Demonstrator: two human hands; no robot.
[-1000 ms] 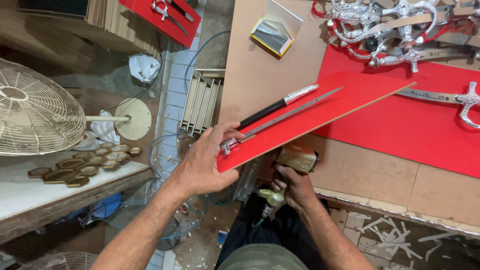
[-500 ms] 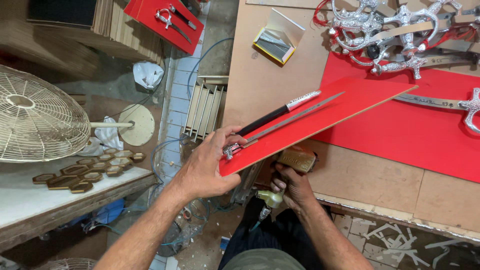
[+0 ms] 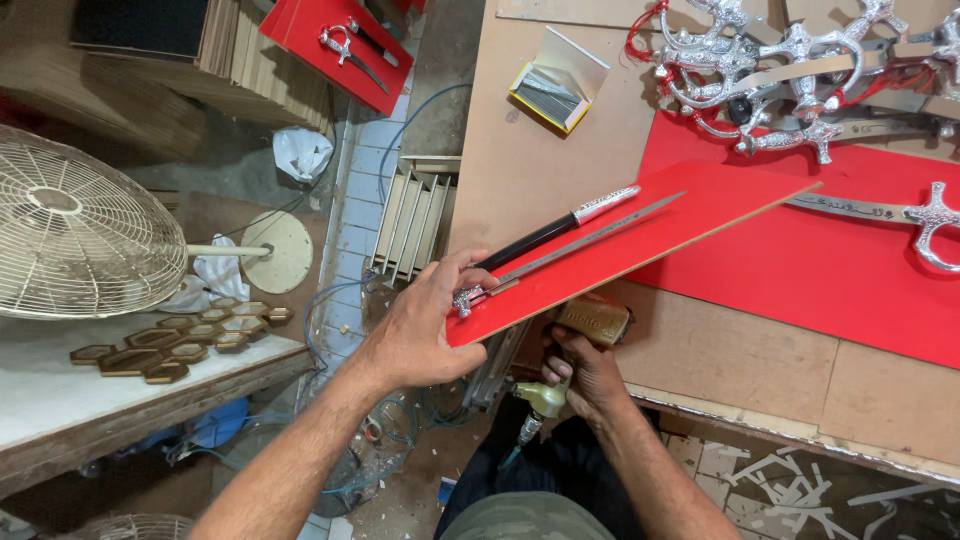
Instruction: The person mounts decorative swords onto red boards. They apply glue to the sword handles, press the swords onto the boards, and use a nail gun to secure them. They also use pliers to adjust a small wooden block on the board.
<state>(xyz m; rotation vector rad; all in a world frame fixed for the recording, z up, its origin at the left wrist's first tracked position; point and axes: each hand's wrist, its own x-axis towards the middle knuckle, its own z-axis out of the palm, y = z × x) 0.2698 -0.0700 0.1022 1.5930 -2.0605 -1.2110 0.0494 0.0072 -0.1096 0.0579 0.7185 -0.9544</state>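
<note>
Left hand [image 3: 425, 335] grips the near-left corner of a long red board [image 3: 640, 240], thumb on top, fingers curled under the edge. The board is tilted and sticks out past the front-left edge of the workbench [image 3: 720, 350]; its far end reaches over the bench toward the right.

On the board: a small dagger [image 3: 560, 255] with silver hilt, lying lengthwise, hilt end just at the left thumb. Black sheath [image 3: 555, 228] with silver tip lies parallel beside it, on the far side.

Right hand [image 3: 585, 375] is below the board, under its near edge, closed around a yellowish tool [image 3: 540, 400] with a hose at the bottom. A brown block [image 3: 592, 320] sits just above that hand, partly hidden by the board; can't tell if they touch.

Bench also carries a red sheet [image 3: 830, 270] with a larger silver-hilted blade [image 3: 880, 210], a pile of silver hilts [image 3: 780, 50] at the far edge, and a small open box [image 3: 558, 80]. Wire fan guard [image 3: 70, 230] off to the left.
</note>
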